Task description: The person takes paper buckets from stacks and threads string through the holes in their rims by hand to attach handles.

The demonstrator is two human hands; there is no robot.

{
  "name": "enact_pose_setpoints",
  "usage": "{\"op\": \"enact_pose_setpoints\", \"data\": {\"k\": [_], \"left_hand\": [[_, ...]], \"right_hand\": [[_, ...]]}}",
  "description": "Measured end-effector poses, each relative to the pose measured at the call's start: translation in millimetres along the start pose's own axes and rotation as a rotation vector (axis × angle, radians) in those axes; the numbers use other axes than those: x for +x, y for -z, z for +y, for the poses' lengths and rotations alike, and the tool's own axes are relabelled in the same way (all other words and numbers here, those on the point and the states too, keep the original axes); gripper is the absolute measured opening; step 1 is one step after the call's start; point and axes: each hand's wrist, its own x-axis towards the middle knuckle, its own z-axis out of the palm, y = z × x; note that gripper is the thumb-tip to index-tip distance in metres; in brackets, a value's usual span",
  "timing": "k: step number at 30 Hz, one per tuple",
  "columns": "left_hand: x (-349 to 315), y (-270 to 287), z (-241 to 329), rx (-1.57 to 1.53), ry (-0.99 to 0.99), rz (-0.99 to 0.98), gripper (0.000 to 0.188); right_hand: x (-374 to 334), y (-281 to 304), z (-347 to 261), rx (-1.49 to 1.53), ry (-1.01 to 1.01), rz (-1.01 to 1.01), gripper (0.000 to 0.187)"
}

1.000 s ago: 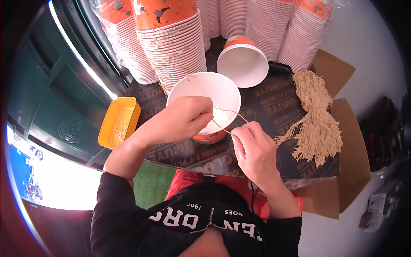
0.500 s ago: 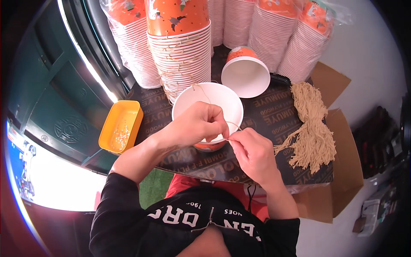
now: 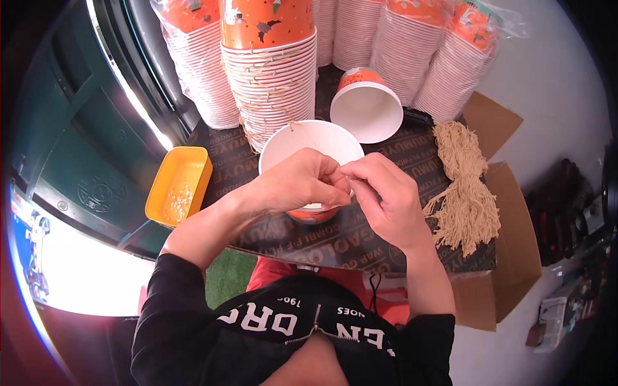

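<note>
A paper bucket point(image 3: 283, 151), white inside and orange outside, stands in front of me near the table's front edge. A thin beige string point(image 3: 308, 136) runs from its far rim down across the inside toward my hands. At the near right rim, my left hand point(image 3: 302, 183) is closed in a pinch, and my right hand point(image 3: 389, 202) pinches close against it. Both seem to hold the string's end, though the fingers mostly hide it there. Just behind stands a tall stack of the same buckets point(image 3: 270, 83), with string loops hanging along the rims.
A yellow tray point(image 3: 201, 186) with small clear pieces lies at the left. Another bucket point(image 3: 365, 112) rests tipped on its side. Plastic-wrapped bucket stacks point(image 3: 409, 58) line the back. A bundle of beige strings point(image 3: 467, 193) lies at the right, beside a cardboard box point(image 3: 515, 244).
My right hand has moved up and in, so its fingertips now meet the left hand's. The string loop that showed between the hands is now hidden by fingers.
</note>
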Motion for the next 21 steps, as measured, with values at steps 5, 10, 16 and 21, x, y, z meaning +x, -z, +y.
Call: {"op": "enact_pose_setpoints", "data": {"k": [5, 10, 16, 21], "left_hand": [[2.1, -3.2, 0.6, 0.117, -0.057, 0.068, 0.008], [2.3, -2.3, -1.5, 0.137, -0.016, 0.097, 0.006], [5.0, -3.9, -3.0, 0.132, -0.052, 0.063, 0.007], [2.1, -10.4, -0.1, 0.168, -0.057, 0.097, 0.007]], "right_hand": [[3.5, -11.7, 8.8, -0.042, 0.046, 0.079, 0.022], [-23.5, -6.9, 7.8, -0.084, -0.185, 0.159, 0.018], [-38.6, -12.5, 6.0, 0.047, -0.305, 0.057, 0.017], [-36.4, -15.2, 7.0, 0.036, -0.253, 0.066, 0.017]]}}
